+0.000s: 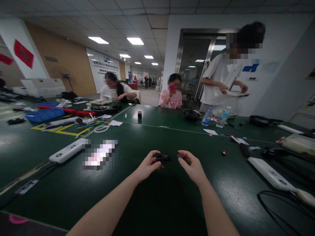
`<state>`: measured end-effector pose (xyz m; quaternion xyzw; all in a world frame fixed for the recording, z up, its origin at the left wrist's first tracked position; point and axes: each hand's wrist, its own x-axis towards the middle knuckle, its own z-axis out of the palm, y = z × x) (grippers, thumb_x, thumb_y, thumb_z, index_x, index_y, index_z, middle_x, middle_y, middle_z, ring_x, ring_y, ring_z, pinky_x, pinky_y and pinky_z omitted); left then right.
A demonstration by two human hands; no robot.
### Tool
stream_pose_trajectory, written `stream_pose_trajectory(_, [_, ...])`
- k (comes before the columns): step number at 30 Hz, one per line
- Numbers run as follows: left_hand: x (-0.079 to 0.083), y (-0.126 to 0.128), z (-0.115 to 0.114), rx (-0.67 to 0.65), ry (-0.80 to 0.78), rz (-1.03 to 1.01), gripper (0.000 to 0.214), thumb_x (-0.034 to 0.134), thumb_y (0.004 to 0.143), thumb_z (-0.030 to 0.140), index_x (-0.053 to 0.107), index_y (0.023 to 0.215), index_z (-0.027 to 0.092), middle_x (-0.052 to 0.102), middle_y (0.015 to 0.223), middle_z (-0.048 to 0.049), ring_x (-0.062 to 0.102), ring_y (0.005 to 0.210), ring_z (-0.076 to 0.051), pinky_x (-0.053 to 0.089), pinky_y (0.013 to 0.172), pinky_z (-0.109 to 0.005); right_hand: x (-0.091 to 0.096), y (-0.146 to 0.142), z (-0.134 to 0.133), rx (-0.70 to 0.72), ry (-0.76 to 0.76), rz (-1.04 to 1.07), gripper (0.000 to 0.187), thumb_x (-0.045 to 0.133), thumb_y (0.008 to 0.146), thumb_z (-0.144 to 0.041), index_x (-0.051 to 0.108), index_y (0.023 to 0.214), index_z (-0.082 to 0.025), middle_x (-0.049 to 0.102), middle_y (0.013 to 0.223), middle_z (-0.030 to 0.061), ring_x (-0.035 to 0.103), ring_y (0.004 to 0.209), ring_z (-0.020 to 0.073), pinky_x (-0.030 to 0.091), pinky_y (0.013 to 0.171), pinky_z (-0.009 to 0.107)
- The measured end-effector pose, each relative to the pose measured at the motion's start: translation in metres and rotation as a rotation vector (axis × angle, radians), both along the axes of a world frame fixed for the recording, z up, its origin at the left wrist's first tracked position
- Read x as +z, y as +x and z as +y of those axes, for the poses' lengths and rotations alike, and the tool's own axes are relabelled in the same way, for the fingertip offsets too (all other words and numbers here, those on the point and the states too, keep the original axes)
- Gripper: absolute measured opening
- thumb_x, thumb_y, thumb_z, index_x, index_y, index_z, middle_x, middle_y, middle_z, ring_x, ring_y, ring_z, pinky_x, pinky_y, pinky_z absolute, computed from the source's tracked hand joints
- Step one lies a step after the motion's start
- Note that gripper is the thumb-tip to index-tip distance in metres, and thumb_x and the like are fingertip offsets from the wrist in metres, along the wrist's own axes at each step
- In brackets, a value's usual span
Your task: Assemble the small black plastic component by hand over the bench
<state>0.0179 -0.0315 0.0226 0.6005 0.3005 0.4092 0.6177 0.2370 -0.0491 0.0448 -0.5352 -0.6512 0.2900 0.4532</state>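
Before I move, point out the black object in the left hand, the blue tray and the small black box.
Black object [163, 158]: head view, middle of its visible body.
Blue tray [46, 117]: head view, on its near wall.
Small black box [139, 116]: head view, on the side facing the camera.

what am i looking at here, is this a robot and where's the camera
No robot here: these are a person's bare hands, seen in one picture from a camera on that person's head, looking forward and down. The left hand holds a black part; the right hand pinches a small piece, too small to make out. The two are apart. On the green table are a blue tray, a small black box and two bottles. Other people are across the table.
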Motion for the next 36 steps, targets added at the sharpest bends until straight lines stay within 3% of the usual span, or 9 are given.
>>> stream_pose_trajectory(11, [0.005, -0.002, -0.003, -0.006, -0.043, 0.023, 0.042, 0.056, 0.078, 0.025, 0.037, 0.115, 0.022, 0.060, 0.101, -0.0094, 0.060, 0.090, -0.021, 0.041, 0.081, -0.039, 0.007, 0.010, -0.003, -0.065, 0.037, 0.011, 0.026, 0.058, 0.073, -0.034, 0.058, 0.096, -0.022, 0.062, 0.093, 0.0034, 0.057, 0.088, 0.0193, 0.044, 0.084, 0.039])
stream_pose_trajectory(26, [0.001, -0.001, -0.001, 0.024, -0.029, 0.033, 0.042, 0.056, 0.078, 0.029, 0.037, 0.114, 0.021, 0.061, 0.099, -0.0096, 0.061, 0.087, -0.021, 0.042, 0.079, -0.037, 0.010, 0.010, -0.004, -0.072, 0.077, -0.001, 0.028, 0.060, 0.071, -0.033, 0.059, 0.096, -0.021, 0.062, 0.092, 0.0042, 0.058, 0.085, 0.0189, 0.044, 0.083, 0.038])
stream_pose_trajectory(36, [0.005, -0.002, -0.003, 0.021, -0.050, 0.026, 0.045, 0.058, 0.077, 0.030, 0.037, 0.116, 0.021, 0.061, 0.100, -0.0091, 0.061, 0.088, -0.021, 0.042, 0.079, -0.037, 0.009, 0.009, -0.004, -0.067, 0.002, -0.026, 0.027, 0.060, 0.071, -0.035, 0.061, 0.095, -0.023, 0.063, 0.093, 0.0031, 0.057, 0.089, 0.0195, 0.043, 0.084, 0.040])
